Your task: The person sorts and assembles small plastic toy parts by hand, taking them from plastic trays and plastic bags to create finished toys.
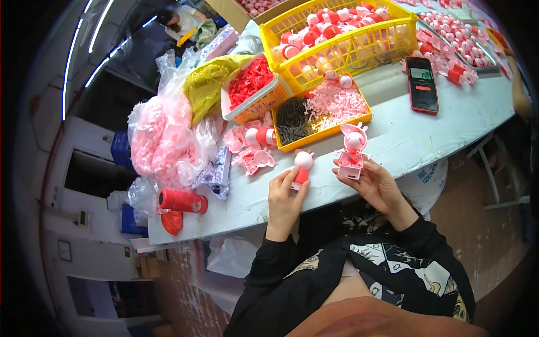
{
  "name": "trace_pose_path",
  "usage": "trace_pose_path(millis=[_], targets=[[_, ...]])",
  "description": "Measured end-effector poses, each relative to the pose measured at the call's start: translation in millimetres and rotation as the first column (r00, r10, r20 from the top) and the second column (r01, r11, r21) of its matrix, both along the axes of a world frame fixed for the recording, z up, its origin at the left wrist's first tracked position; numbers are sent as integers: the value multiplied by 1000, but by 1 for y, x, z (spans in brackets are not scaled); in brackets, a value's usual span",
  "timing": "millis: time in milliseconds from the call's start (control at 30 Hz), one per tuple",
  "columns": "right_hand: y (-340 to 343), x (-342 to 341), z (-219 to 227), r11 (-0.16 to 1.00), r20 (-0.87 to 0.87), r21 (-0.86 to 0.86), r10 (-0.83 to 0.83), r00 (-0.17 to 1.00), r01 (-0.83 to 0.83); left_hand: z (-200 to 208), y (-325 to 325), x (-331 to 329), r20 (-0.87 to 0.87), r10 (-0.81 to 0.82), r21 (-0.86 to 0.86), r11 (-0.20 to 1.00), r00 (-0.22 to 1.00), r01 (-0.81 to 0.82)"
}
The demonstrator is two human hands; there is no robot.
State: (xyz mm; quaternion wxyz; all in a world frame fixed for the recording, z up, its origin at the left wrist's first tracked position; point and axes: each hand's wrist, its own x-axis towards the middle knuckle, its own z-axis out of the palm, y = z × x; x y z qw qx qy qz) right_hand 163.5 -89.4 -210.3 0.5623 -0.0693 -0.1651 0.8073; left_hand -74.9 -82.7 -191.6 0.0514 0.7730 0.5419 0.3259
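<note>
My left hand [284, 199] is closed with thumb and fingertips about the lower part of a small toy figure [303, 167], which has a pale pink round head and a red body. To the right, my right hand [375, 188] grips the box-like base of a pink toy figure [353, 147], held upright with thin arms sticking out at its sides. Just beyond both hands stands a yellow divided tray [292, 148]. It holds black small parts [294, 119] on the left and pale pink small parts [338, 104] on the right.
A yellow basket [337, 54] of figures stands behind the tray, beside a tub of red parts [254, 84]. Pink shells [255, 160] and bagged pink parts [165, 137] lie left, near a red bottle [183, 201]. A phone [423, 84] rests on the right.
</note>
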Motion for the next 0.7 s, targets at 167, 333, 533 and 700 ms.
trace_pose_path(millis=[167,333,533,700], targets=[[6,-6,-7,999,76,35,14,997,-16,-8,5,1,52,-1,48,999,999,-1],[13,-23,5,999,59,20,41,997,-42,-1,-3,-14,542,3,-84,995,840,50],[26,-45,0,993,-5,113,43,999,-42,39,-1,28,863,-93,-73,949,496,306],[24,-53,-9,990,82,118,-81,993,71,21,9,36,934,-70,-75,920,350,386]])
